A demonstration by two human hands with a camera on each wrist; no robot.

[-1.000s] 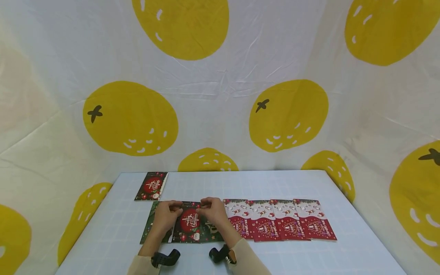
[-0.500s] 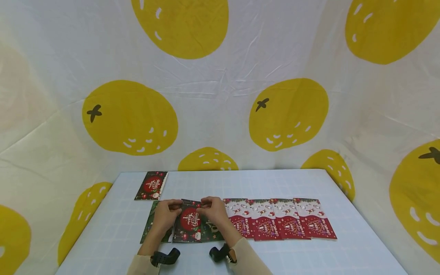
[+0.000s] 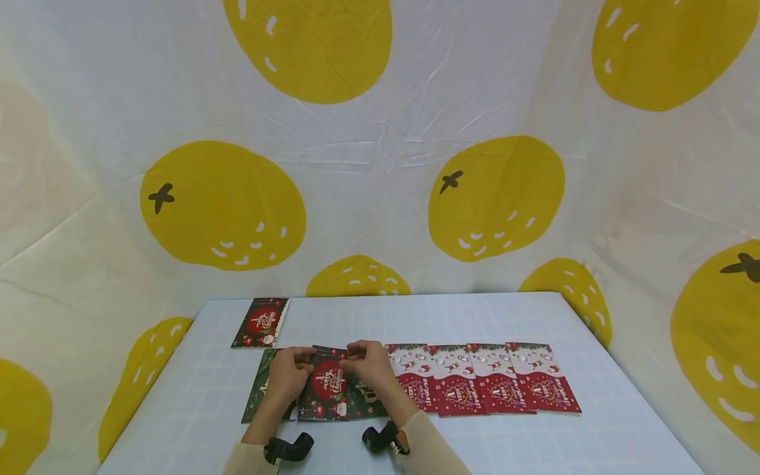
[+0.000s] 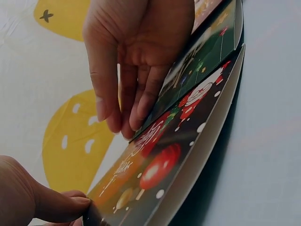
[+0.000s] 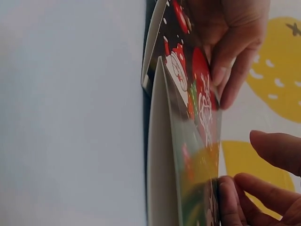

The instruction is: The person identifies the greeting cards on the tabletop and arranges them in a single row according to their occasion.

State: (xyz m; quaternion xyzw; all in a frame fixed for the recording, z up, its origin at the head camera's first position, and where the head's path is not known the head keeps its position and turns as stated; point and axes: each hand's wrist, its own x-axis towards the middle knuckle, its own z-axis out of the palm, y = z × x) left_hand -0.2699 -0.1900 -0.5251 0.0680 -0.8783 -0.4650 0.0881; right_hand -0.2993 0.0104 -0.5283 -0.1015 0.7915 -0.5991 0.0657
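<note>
One red-bauble card (image 3: 328, 382), between green cards (image 3: 365, 404). Left hand (image 3: 289, 373): pinching its far left corner. Right hand (image 3: 371, 365): fingers loosely straight, at its far right corner. We judge aligning in hand; next calls for settling it evenly.

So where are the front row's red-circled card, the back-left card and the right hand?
Front-row card (image 3: 326, 384), head view: its red circle.
Back-left card (image 3: 261, 322), head view: its red circle.
Right hand (image 3: 369, 365), head view: back of the hand.
</note>
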